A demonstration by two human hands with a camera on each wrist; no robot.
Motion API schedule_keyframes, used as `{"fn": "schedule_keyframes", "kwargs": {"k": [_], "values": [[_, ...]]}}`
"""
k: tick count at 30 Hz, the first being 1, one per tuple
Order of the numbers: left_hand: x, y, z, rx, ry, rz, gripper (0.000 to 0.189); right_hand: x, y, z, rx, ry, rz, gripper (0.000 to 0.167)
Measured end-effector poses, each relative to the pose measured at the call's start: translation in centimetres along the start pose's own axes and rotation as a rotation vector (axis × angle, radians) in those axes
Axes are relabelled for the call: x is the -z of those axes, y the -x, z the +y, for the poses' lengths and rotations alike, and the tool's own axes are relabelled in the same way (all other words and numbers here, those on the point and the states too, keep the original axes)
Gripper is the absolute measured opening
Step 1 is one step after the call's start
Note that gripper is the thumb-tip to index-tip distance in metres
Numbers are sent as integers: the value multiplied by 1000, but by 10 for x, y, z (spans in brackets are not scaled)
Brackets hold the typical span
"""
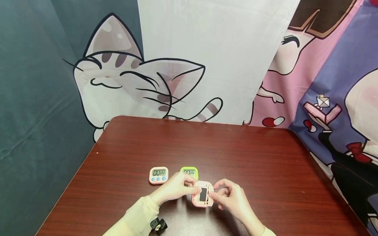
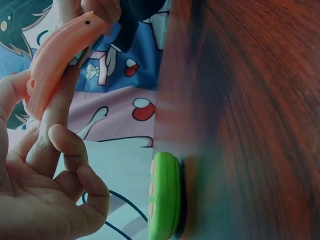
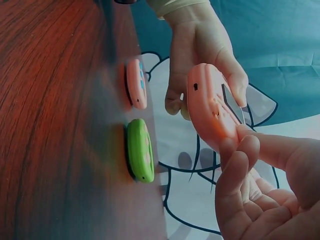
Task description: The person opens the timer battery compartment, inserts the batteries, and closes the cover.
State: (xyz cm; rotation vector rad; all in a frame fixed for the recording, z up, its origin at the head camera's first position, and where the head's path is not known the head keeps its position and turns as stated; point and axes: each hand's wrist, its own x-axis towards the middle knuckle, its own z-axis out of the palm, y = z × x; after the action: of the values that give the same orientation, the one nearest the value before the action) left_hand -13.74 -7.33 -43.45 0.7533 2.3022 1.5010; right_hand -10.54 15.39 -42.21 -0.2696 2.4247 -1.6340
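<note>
A pink digital timer [image 1: 203, 194] is held up over the table with its back, which bears a dark rectangular panel, toward the head camera. My left hand [image 1: 174, 187] pinches its left side, thumb on the back and fingers underneath. At the opposite edge, my right hand [image 1: 233, 198] grips it with the thumb beside a narrow slot in the back. In the left wrist view the timer's curved pink shell [image 2: 55, 65] lies between left thumb and fingers. The right wrist view shows the pink shell [image 3: 207, 110] held from both sides, a small dark hole in its edge.
A pale pink timer with blue buttons [image 1: 158, 177] lies on the table [image 1: 236, 147], its display reading 00 00. Beside it is a green timer [image 1: 193, 169], partly covered by my left hand. A black device [image 1: 158, 225] sits at my left wrist. Cartoon-printed curtains [image 1: 212, 49] hang behind.
</note>
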Motion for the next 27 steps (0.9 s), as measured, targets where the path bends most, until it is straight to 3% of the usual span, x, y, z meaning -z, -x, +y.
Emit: {"fn": "schedule_keyframes", "kwargs": {"k": [6, 13, 21, 27], "values": [[-1, 0, 0, -16, -17, 13, 31, 2, -2, 0, -28, -17, -28, 31], [-1, 1, 1, -28, -33, 26, 32, 4, -1, 0, -13, 43, -55, 29], [-1, 1, 1, -26, 17, 16, 30, 0, -1, 2, -47, -68, -12, 28], [-2, 1, 1, -35, -17, 28, 30, 1, -1, 1, -17, -39, -40, 28]]}}
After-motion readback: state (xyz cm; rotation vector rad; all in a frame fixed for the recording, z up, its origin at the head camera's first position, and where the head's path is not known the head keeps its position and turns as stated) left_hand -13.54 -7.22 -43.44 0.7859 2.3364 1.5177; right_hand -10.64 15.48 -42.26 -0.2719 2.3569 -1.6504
